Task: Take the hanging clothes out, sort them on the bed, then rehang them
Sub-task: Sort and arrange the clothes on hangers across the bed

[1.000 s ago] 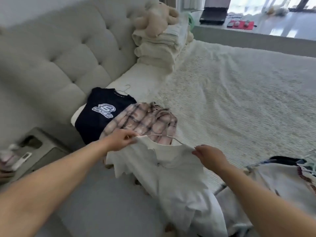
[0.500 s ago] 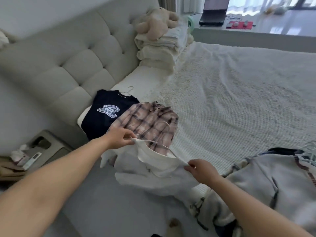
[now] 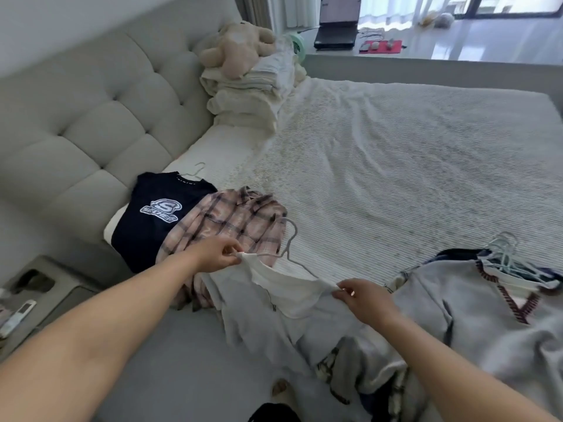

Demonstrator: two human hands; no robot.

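A white shirt (image 3: 274,303) on a thin grey hanger (image 3: 289,239) lies at the bed's near edge, its lower part hanging off. My left hand (image 3: 217,254) pinches its left shoulder and my right hand (image 3: 362,296) pinches its right shoulder. Just beyond lie a pink plaid shirt (image 3: 237,217) and a navy logo T-shirt (image 3: 158,211), overlapping, near the headboard. To the right sits a pile of clothes with a grey V-neck sweater (image 3: 475,300) on top and a bunch of pale hangers (image 3: 502,251).
The bed (image 3: 396,153) has a white textured cover. Folded bedding (image 3: 253,92) with a plush bear (image 3: 234,47) is stacked by the tufted headboard (image 3: 100,108). A bedside table (image 3: 33,296) holding a remote stands at left. A laptop (image 3: 335,35) sits on the far ledge.
Both hands have lowered the white shirt onto the bed edge beside the plaid shirt, spreading its shoulders apart. The view has shifted a little to the left.
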